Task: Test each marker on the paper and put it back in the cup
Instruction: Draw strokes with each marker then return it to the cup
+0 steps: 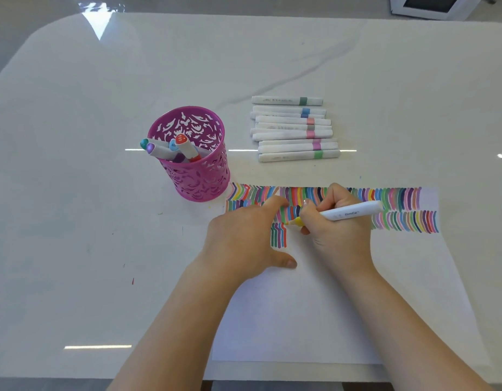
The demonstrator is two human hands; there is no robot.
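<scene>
White, glossy marble-look tabletop (pixel 103 108) carries everything, and its slick finish is the first hazard: the sheet of paper (pixel 329 306) lies loose on it near the front edge, and I judge it would skid under a stroke if the hold on it eased. Small ink flecks (pixel 132 281) on the bare stone show where a slipped tip ends up

Just beside the sheet's top left corner stands the pink cut-out cup (pixel 199 179), with a few capped markers (pixel 170 149) all leaning on its left rim. It looks light, so another dropped in on that side might tip it

Behind the paper, well apart from the hands, lies a row of white-barrelled markers (pixel 292 128). A tested one laid back there by mistake would be lost among them

The left hand (pixel 244 235) lies flat on the sheet's left part, fingers straight and close together, thumb spread wide, pressing down. The right hand (pixel 337 227) pinches the yellow marker (pixel 354 211) low on its barrel, the other fingers curled

Its nib (pixel 293 221) sits at the paper right beside a short row of green and red strokes (pixel 278 235). A pale nib dragged through them could pick up dark ink. I cannot tell where its cap is; returned uncapped, it would dry out
</scene>
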